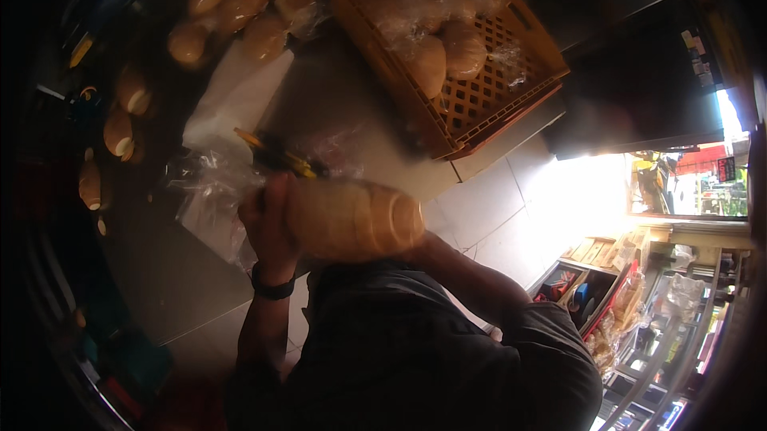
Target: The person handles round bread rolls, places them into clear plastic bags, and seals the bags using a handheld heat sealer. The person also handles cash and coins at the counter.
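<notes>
A bagged loaf of sliced bread [356,221] is held lengthwise in front of my body, its clear plastic catching light at the right end. My left hand [272,227], with a dark band on the wrist, grips the loaf's left end, where the gathered clear plastic [210,173] spreads out. My right forearm [461,275] reaches to the loaf's other end; the right hand itself is hidden behind the bread. Just beyond the loaf, a yellow-and-black tool [281,155], blurred, lies on the table [365,113]. White plastic or paper sheeting [239,95] lies beside it.
An orange-brown plastic crate [509,125] at the far right of the table holds several bagged breads [464,50]. More bagged loaves [239,5] are piled at the far left. Loose bread pieces [118,131] lie farther left. Shelving [653,335] stands behind at right.
</notes>
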Tool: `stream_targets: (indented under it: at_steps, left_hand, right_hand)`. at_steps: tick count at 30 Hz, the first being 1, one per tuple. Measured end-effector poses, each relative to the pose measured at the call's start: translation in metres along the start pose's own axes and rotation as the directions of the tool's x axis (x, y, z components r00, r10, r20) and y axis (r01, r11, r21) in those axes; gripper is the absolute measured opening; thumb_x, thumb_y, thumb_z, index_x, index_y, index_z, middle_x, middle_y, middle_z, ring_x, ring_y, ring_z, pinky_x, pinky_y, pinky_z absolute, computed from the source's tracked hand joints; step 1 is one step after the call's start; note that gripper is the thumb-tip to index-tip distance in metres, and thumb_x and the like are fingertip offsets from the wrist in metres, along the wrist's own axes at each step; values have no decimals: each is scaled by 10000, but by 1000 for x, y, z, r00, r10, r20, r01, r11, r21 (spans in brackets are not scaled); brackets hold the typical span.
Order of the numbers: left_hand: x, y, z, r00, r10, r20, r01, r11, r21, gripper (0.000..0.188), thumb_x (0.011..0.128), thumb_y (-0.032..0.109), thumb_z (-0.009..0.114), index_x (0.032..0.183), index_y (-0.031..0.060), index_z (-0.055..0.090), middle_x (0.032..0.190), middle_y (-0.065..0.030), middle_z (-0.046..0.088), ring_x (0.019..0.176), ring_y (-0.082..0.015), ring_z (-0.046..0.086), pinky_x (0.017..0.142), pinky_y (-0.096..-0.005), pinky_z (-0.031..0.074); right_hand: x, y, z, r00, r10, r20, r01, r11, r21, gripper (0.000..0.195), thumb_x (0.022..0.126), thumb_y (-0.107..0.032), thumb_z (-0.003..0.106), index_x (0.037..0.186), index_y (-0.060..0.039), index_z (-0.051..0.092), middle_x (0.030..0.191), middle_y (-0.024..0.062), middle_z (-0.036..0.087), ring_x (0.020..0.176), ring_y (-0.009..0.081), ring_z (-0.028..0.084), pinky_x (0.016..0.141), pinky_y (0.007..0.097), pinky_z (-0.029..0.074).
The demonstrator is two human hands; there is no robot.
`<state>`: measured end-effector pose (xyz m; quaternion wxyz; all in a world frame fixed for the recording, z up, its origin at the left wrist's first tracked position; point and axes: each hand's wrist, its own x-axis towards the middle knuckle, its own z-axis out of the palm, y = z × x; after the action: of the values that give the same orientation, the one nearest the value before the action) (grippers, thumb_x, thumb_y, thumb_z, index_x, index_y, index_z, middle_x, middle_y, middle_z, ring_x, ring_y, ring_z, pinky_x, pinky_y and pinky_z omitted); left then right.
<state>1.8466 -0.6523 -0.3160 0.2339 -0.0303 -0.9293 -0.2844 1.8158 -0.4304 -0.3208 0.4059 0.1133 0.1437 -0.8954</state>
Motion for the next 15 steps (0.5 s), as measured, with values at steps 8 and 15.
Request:
stream_targets:
  at_steps: [8,15]
  left_hand:
    - [72,122,119,713,-632,304,419,36,-907,200,981,186,690,909,-1,688,858,4,663,787,-56,586,684,-264,503]
    - [247,208,211,977,70,199,80,750,-656,219,921,233,740,899,16,722,784,-62,700,713,-109,643,620,-301,504]
  right_hand:
    - [-40,-175,-22,843,-491,220,509,595,-622,992,751,-585,787,1441,37,436,1402,225,523,1271,329,560,1062,446,491]
    - [-93,-392,-23,984,-163,76,63,-86,-994,1156,503,-381,1005,1441,35,472,1357,234,581,1279,345,573,1042,454,510]
